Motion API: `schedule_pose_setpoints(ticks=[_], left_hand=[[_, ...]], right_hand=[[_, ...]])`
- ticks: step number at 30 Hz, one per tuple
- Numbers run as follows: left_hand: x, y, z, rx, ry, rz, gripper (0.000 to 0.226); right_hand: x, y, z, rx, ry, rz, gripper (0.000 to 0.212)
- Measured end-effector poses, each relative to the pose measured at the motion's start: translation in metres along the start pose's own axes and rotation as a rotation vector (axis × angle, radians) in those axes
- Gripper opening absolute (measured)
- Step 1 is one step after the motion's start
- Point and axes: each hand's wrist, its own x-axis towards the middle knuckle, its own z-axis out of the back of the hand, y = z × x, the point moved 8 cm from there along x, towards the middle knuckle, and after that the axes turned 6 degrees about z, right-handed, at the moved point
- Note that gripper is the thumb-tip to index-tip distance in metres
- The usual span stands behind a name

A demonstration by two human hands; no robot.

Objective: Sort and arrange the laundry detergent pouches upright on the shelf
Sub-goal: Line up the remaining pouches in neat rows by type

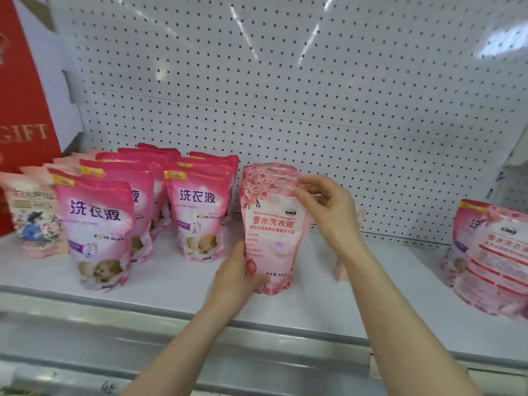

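Observation:
A light pink floral detergent pouch (271,224) stands upright in the middle of the white shelf (177,278), with more of the same kind stacked behind it. My left hand (237,278) grips its lower left corner, thumb across the front. My right hand (325,207) pinches its upper right edge. To the left, several darker pink pouches (97,232) stand upright in two rows (200,215). At the far right, a few pouches (491,258) lean in a loose pile.
Peach-coloured pouches (34,215) stand at the far left beside a red gift box (23,90). A white pegboard wall (314,95) backs the shelf. A grey rail (143,307) runs along the shelf's front edge. A small pink pouch corner (341,270) shows behind my right forearm.

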Motion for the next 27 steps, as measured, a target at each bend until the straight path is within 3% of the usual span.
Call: schedule_pose_setpoints(ticks=[3, 5, 12, 15, 18, 21, 27], left_hand=[[0.004, 0.0, -0.001, -0.006, 0.02, -0.002, 0.068], [0.004, 0.0, -0.002, -0.017, 0.034, 0.001, 0.07], [-0.002, -0.006, -0.005, -0.015, 0.034, -0.006, 0.073], [-0.02, -0.013, 0.006, 0.005, -0.146, -0.03, 0.081], [-0.048, -0.031, 0.017, -0.035, -0.332, -0.154, 0.069], [-0.063, -0.049, -0.012, -0.081, -0.189, -0.288, 0.052], [-0.079, -0.099, -0.096, -0.086, 0.104, -0.468, 0.041]], right_hand=[[0.018, 0.011, -0.002, -0.374, 0.139, 0.055, 0.007], [0.021, 0.008, -0.001, -0.486, 0.135, 0.056, 0.01], [0.003, 0.007, 0.007, -0.455, 0.021, 0.032, 0.012], [-0.019, 0.005, 0.026, -0.444, -0.055, 0.014, 0.012], [-0.065, -0.005, 0.06, -0.472, -0.185, -0.036, 0.011], [-0.123, -0.029, 0.1, -0.503, -0.307, -0.131, 0.014], [-0.221, -0.08, 0.2, -0.523, -0.566, -0.352, 0.02]])
